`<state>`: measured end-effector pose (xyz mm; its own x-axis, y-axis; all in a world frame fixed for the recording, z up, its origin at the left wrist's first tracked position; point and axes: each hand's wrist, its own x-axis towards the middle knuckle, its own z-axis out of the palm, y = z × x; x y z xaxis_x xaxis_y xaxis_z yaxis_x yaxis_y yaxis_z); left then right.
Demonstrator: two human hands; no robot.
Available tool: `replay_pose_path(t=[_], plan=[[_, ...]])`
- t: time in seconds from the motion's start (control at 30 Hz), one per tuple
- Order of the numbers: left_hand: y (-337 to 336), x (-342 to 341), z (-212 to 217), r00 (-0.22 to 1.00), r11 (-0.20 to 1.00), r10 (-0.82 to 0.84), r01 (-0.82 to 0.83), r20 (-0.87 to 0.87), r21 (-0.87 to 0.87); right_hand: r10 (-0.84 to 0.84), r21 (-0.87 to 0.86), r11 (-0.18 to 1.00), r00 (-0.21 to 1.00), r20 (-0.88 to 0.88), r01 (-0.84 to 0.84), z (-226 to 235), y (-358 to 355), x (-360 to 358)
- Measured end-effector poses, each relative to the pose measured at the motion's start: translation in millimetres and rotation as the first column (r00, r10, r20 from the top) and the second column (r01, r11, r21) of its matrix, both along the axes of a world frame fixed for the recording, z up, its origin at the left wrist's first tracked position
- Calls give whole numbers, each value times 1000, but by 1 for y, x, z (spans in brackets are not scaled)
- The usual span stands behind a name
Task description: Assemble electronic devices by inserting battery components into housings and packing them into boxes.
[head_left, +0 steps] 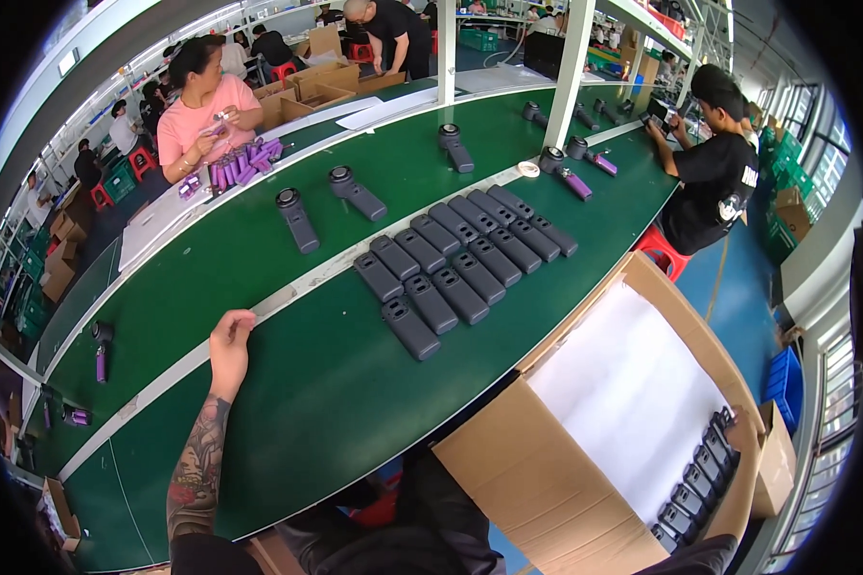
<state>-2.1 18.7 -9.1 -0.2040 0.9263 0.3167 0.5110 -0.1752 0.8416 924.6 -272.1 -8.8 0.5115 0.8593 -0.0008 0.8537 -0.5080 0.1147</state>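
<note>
Well, from afar I see my right hand [741, 431] at the casings [706, 460] along the carton [547, 460]'s side, and cannot tell whether its fingers grip one; my left hand [230, 347] is loosely curled, empty, over the bench [307, 412]; more casings [437, 234] lie rowed there

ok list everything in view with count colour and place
worktop: one, green, across the middle
loose casings: about sixteen, dark grey, two rows mid-worktop
round-headed devices: several, dark, some part purple, along worktop
ring: one, off-white, on worktop, upper right
cylinders: many, purple, upper left
large carton: one, brown, lower right, open
sheet: one, white, inside large carton
packed casings: one row, count unclear, dark, large carton's right side
stools: several, red, right and background
blue crate: one, blue, right
green crates: several, green, background
co-workers: many, nearest in pink and black, around worktop
left hand: one, bare, over worktop, empty
right hand: one, bare, at packed casings, grip unclear
</note>
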Motion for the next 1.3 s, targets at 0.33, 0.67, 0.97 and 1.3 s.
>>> replay_pose_path(t=[0.33,0.67,0.97,1.3], plan=[[4,3,-4,1000,1000,-7,7,-30,-5,-163,-66,985,981,-109,157,-23,3,21],[6,2,-11,999,997,-2,5,-42,80,-179,58,982,983,-46,181,-12,2,32],[6,8,-7,1000,998,-15,16,-20,59,-152,-189,973,982,-108,129,2,-6,-11],[2,8,-1,999,999,-22,22,-28,31,-105,-117,989,990,-92,94,1,-23,-25]])
